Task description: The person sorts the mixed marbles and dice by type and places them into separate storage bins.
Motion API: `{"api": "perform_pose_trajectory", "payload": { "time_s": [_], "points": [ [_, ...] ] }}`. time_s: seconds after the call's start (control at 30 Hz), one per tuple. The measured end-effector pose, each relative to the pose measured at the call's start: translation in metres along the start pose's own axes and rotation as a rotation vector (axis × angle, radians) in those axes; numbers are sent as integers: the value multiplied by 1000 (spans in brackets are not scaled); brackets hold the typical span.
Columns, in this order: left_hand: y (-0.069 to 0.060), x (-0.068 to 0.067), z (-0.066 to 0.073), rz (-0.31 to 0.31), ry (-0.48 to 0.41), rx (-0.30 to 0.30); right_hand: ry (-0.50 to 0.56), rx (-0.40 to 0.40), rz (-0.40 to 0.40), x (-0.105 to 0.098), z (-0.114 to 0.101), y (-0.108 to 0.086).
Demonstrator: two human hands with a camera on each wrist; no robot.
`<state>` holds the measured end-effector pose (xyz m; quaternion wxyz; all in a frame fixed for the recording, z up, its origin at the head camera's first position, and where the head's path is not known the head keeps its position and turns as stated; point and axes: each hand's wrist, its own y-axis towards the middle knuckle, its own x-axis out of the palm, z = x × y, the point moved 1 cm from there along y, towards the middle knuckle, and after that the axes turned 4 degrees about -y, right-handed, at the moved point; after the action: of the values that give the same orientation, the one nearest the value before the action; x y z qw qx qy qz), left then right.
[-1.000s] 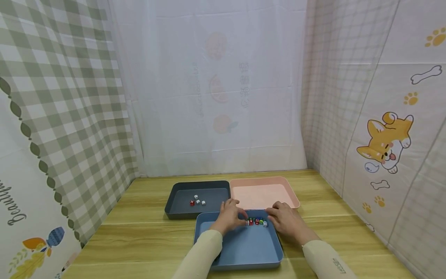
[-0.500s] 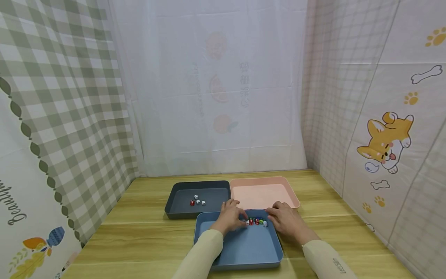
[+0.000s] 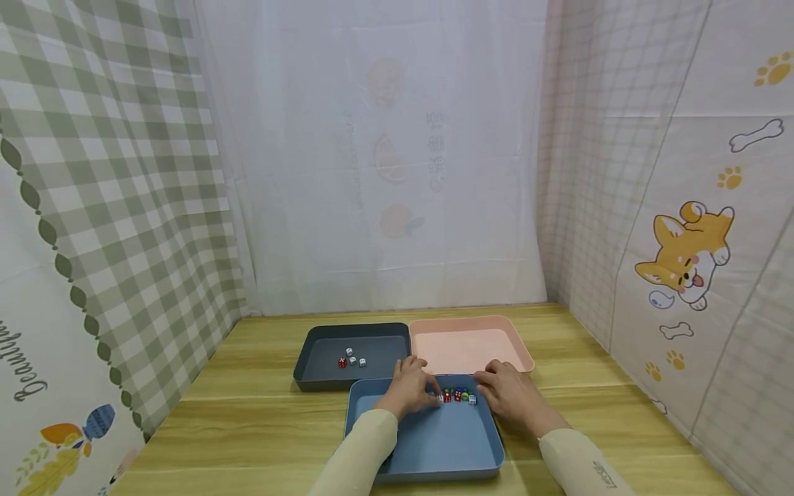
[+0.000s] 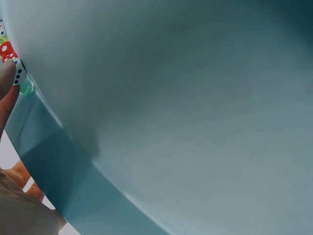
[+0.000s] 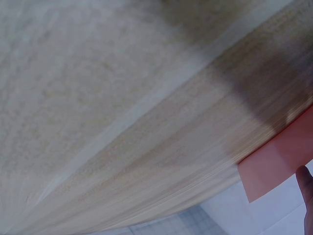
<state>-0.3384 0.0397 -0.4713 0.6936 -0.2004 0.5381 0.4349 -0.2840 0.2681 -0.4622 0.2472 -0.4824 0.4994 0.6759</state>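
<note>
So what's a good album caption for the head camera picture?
Left hand pinches a white die in the blue tray; right hand rests by its corner; dark tray and pink tray behind.

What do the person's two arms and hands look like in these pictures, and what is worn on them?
Both arms wear pale yellowish sleeves. The left sleeve looks plain; the right sleeve carries small dark lettering, hard to read. The left hand and right hand are bare, without gloves.

Bright, even light in the head view; dimmer, hazy wrist views with soft shadows and curved distortion
</note>
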Motion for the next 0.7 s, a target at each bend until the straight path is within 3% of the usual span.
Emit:
{"api": "perform_pose_trajectory", "payload": {
  "time_s": [0.7],
  "points": [
    [6, -19, -7, 30, -128, -64, 6, 12, -9, 1, 0, 1]
  ]
}}
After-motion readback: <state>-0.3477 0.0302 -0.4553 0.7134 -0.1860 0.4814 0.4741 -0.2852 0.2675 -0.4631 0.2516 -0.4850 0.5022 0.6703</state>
